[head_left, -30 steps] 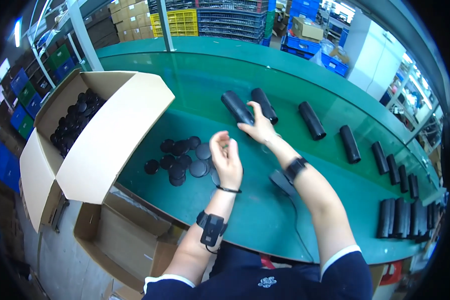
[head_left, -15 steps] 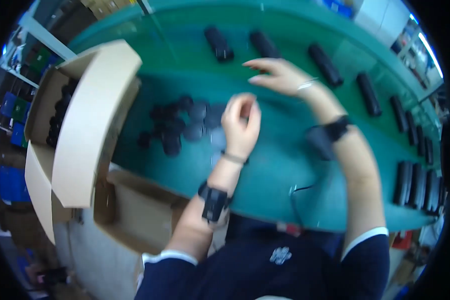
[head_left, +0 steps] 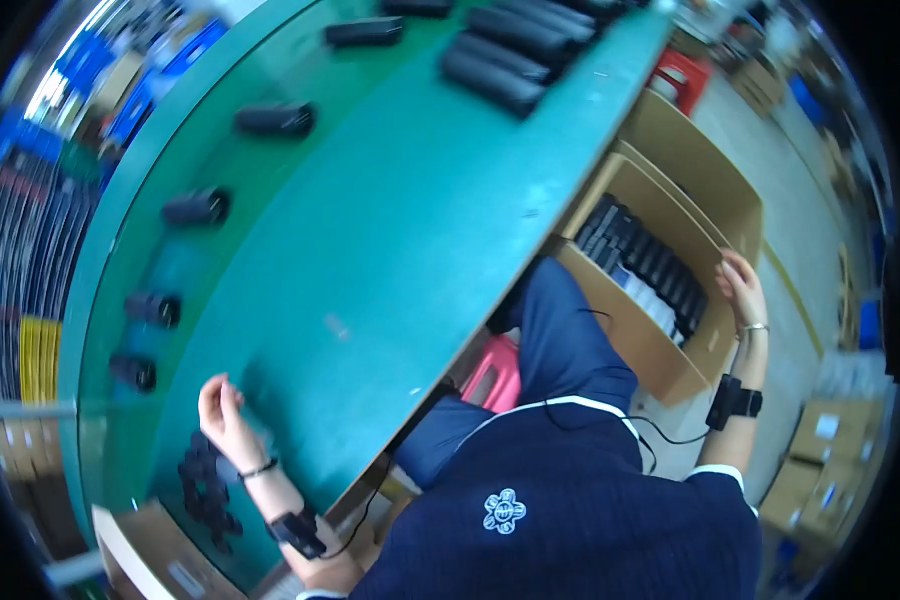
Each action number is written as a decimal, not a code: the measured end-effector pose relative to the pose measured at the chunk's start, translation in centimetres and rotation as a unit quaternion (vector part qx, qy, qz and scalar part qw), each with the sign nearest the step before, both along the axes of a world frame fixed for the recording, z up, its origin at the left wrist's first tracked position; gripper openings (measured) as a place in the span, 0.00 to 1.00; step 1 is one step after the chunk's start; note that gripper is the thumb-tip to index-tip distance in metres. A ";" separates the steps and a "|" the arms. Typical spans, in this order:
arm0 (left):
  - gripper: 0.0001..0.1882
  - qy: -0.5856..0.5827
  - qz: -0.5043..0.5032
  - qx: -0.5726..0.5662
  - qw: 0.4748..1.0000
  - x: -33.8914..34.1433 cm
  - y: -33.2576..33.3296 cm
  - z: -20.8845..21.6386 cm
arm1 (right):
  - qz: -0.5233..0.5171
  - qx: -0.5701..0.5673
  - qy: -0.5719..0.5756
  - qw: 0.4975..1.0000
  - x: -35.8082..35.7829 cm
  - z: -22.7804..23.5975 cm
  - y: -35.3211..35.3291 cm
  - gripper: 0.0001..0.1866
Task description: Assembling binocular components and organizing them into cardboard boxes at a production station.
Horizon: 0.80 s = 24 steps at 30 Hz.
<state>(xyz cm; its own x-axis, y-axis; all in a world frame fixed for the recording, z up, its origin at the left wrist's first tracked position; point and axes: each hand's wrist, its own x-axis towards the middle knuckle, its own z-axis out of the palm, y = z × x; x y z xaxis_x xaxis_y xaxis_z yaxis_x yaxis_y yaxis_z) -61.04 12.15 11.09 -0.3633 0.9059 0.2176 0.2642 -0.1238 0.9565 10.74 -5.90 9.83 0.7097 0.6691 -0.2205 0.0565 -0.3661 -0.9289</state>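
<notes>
My left hand (head_left: pixel 227 424) hovers over the green table at its near left, fingers loosely bent and apart, holding nothing that I can see. Beside it lies a cluster of small black round pieces (head_left: pixel 202 490). My right hand (head_left: pixel 742 287) is out to the right, at the outer edge of an open cardboard carton (head_left: pixel 660 330). Its fingers are slightly curled and apart, with nothing visible in them; whether they touch the carton I cannot tell. Rows of black oblong items (head_left: pixel 660 262) fill part of that carton.
Black cylinders (head_left: pixel 275 120) lie spaced along the far side of the green table (head_left: pixel 370 280), with several more grouped (head_left: pixel 495 75) at its far end. Another carton (head_left: pixel 160 555) stands at lower left. A pink stool (head_left: pixel 495 372) is under me. Stacked cartons (head_left: pixel 820 460) stand right.
My view has swung to the right. My hands, close together over the table before, are now wide apart; the right one has moved out to the carton on the right.
</notes>
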 end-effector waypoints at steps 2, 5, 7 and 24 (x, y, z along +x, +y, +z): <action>0.06 0.042 -0.070 -0.025 0.996 4.5 0.6 1.1 | -0.111 -0.167 -0.142 0.969 9.0 -5.1 -12.5 0.16; 0.05 0.061 -0.210 -0.038 0.975 12.2 2.3 3.6 | -0.184 -0.240 -0.191 0.934 11.4 -10.2 -21.0 0.13; 0.05 0.050 -0.292 -0.057 0.953 18.3 2.9 4.9 | -0.202 -0.160 -0.016 0.966 11.3 -13.7 -21.3 0.13; 0.08 0.012 -0.623 -0.478 0.618 68.4 7.6 -20.6 | 0.268 -0.290 -0.091 0.914 18.4 -35.2 2.1 0.27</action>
<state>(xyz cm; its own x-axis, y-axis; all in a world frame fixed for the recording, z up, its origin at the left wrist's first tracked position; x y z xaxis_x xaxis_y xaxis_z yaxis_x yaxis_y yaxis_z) 7.35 19.70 -9.49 0.7407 0.1970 -0.6423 0.5487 0.3744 0.7475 29.10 -3.84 -25.34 0.3754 0.7390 -0.5594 0.5067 -0.6690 -0.5438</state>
